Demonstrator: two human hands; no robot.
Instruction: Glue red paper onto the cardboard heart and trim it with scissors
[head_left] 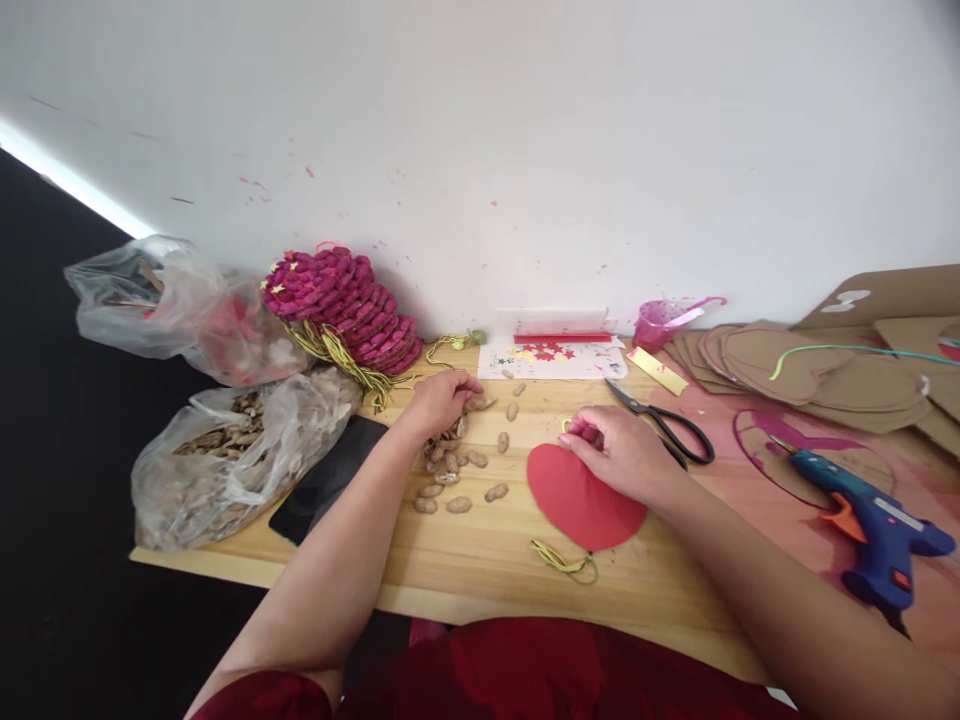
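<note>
Unshelled peanuts [457, 505] lie scattered over the wooden table. My left hand [444, 402] reaches into the thickest part of them, its fingers curled and closed around a peanut [480, 403] at the fingertips. Some peanuts are partly hidden under that hand. To the right, my right hand [611, 450] pinches the upper edge of a red heart-shaped piece [581, 500], which lies flat on the table. A small yellow loop [565, 426] shows beside the pinching fingers. Below the red heart, a yellow-green tassel [562, 560] hangs from its point onto the wood.
Scissors [660, 420] and a blue glue gun [862, 520] lie to the right, near stacked cardboard cutouts [817, 375]. A pink cup [656, 325] and white paper with stars [551, 358] stand behind. At left are plastic bags [225, 460], a dark tablet [330, 480] and magenta peanut decorations [349, 310].
</note>
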